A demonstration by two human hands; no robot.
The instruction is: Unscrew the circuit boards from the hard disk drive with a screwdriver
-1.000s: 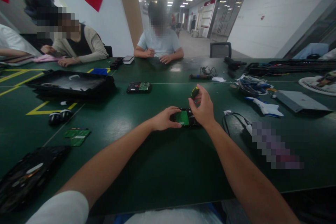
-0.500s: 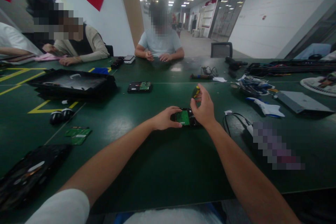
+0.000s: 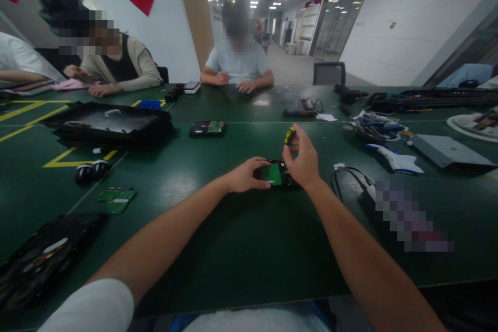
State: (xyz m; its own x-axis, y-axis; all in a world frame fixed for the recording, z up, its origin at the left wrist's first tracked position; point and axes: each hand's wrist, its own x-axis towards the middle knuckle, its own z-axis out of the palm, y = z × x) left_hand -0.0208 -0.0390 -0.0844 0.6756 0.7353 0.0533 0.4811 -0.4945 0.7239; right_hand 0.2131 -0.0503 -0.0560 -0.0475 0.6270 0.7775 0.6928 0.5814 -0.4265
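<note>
A hard drive with a green circuit board lies flat on the table in front of me. My left hand grips its left end, thumb along the near edge and fingers at the far edge. Over the drive's right end, my right hand holds a screwdriver by its yellow and black handle, which stands nearly upright. The screwdriver's tip is hidden behind my right hand, so whether it touches the drive cannot be seen.
A second hard drive lies further back. Black trays and loose green circuit boards are on the left. To the right are a cable, a white-blue glove and a grey metal box. Two people sit across the table.
The screwdriver handle has turned slightly in my right hand, showing more yellow. Both hands stay in place on the drive. The hands of the person opposite have shifted a little.
</note>
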